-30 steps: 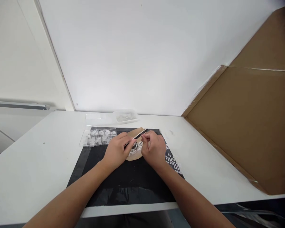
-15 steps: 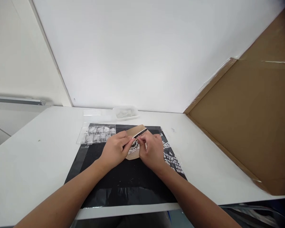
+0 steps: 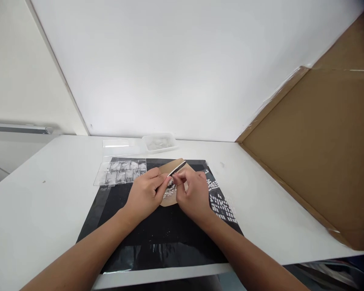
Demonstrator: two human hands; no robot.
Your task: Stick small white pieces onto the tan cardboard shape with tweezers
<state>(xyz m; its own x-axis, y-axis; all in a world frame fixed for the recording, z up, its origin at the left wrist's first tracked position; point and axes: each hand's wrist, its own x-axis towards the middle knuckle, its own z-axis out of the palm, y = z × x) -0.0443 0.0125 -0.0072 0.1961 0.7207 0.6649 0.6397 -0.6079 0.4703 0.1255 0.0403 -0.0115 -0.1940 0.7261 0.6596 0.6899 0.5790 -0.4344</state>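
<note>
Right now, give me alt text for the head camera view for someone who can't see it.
Two bare hands meet over a black mat on a white table: the left hand holds a thin nail file against something small pinched in the right hand. A clear compartment box lies to the left, cardboard to the right.

Flat black rectangular mat [image 3: 157,234] on white table [image 3: 33,210], near front edge. Clear plastic compartment box [image 3: 119,172] at mat's 11 o'clock corner, overhanging it. Shallow translucent plastic tray [image 3: 159,142] behind mat, 12 o'clock, by wall. Brown cardboard piece [image 3: 172,166] on mat, centre-back, under both hands. Large brown cardboard sheet [image 3: 315,149] at 3 o'clock, leaning on wall.
</note>
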